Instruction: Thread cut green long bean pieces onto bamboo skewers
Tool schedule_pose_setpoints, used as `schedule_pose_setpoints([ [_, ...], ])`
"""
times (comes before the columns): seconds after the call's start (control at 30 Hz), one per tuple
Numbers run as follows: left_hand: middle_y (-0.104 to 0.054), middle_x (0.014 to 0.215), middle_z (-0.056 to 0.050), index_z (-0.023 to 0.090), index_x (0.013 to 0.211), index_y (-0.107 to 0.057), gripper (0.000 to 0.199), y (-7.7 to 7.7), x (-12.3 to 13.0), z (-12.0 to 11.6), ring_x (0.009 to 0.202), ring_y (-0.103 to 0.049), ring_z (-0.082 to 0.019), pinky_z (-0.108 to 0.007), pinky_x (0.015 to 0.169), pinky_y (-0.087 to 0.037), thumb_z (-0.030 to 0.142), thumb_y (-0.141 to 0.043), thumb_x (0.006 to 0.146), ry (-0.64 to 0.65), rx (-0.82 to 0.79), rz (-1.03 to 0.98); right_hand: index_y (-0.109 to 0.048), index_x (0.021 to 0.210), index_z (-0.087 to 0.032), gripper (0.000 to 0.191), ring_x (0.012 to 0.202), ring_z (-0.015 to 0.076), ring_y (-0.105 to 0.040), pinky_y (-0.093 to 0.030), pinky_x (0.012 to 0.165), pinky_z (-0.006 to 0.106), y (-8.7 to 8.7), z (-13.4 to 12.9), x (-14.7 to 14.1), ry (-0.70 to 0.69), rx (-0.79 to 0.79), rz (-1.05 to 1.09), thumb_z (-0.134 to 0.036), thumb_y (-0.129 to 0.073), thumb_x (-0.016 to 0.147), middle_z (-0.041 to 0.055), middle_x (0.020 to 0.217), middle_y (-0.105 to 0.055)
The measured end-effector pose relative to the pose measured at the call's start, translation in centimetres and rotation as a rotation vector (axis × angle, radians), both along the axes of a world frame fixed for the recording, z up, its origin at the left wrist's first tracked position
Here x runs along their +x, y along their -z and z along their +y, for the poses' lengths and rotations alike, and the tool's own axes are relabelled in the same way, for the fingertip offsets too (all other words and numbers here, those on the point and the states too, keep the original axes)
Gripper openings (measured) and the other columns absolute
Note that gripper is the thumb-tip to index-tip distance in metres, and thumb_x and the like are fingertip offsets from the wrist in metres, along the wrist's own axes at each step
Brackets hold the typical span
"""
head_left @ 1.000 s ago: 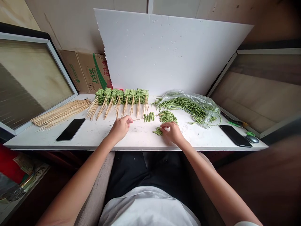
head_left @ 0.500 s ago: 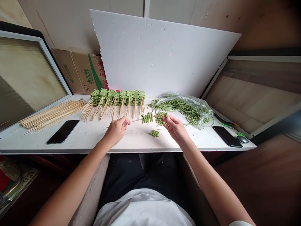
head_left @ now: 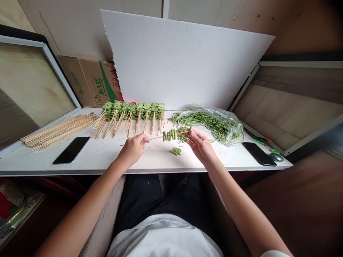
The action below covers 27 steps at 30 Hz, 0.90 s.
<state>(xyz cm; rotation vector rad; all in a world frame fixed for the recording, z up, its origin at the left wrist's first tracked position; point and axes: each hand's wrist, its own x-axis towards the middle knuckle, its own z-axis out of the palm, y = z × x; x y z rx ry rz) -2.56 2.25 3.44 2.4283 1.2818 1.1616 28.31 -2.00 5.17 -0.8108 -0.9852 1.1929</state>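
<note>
- Head view: the left hand [head_left: 136, 144] pinches a thin wooden skewer [head_left: 155, 137] above the white worktop [head_left: 107, 157], with short green bean pieces [head_left: 169, 135] threaded along it.
- The right hand [head_left: 198, 141] pinches one cut green piece [head_left: 190, 130] at the skewer's far end.
- A small cluster of cut beans [head_left: 175, 151] lies below, between the hands.

This looks like a small food-preparation corner, home or shop unclear: a narrow white counter [head_left: 150, 162] carries bare wooden sticks [head_left: 59, 128] at 10 o'clock, stacked green skewers [head_left: 134, 110] at 11, and bagged long beans [head_left: 209, 120] at 1.
</note>
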Motion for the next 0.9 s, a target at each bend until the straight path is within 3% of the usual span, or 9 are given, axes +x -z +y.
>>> schedule_pose_setpoints([
  [0.23, -0.08, 0.091, -0.003, 0.02, 0.095, -0.07, 0.029, 0.3, -0.1, 0.2, 0.083, -0.076, -0.02, -0.028, 0.074, -0.056, 0.004, -0.049, 0.084, -0.015, -0.007, -0.001, -0.083, 0.1, -0.03, 0.026, 0.122, 0.0254, -0.07, -0.058, 0.081, 0.03, 0.4, 0.0, 0.2, -0.025, -0.001, -0.017, -0.047, -0.088, 0.081, 0.0032, 0.117, -0.08],
  [0.4, -0.08, 0.094, -0.004, 0.021, 0.094, -0.069, 0.031, 0.5, -0.1, 0.4, 0.09, -0.078, -0.022, -0.028, 0.076, -0.058, 0.001, -0.049, 0.08, -0.01, -0.014, -0.02, -0.084, 0.097, -0.029, 0.027, 0.119, 0.0275, -0.071, -0.058, 0.077, 0.032, 0.5, 0.2, 0.1, 0.048, 0.011, -0.046, -0.047, -0.09, 0.078, 0.0048, 0.11, -0.082],
  [0.57, -0.081, 0.094, -0.005, 0.02, 0.094, -0.069, 0.029, 0.3, 0.0, 0.0, 0.09, -0.078, -0.023, -0.03, 0.075, -0.058, 0.002, -0.05, 0.081, -0.017, 0.044, -0.005, -0.084, 0.092, -0.028, 0.028, 0.114, 0.0302, -0.073, -0.058, 0.077, 0.037, 0.4, 0.3, -0.3, 0.135, 0.064, -0.081, -0.047, -0.093, 0.073, 0.006, 0.103, -0.082],
  [0.9, -0.079, 0.09, -0.006, 0.02, 0.093, -0.069, 0.027, -0.5, 0.2, -0.9, 0.084, -0.077, -0.023, -0.031, 0.073, -0.058, 0.004, -0.048, 0.087, -0.042, 0.159, 0.042, -0.084, 0.092, -0.029, 0.03, 0.113, 0.0315, -0.073, -0.059, 0.081, 0.042, 0.5, 0.3, -0.5, 0.155, 0.09, -0.12, -0.05, -0.093, 0.073, 0.0052, 0.106, -0.083],
])
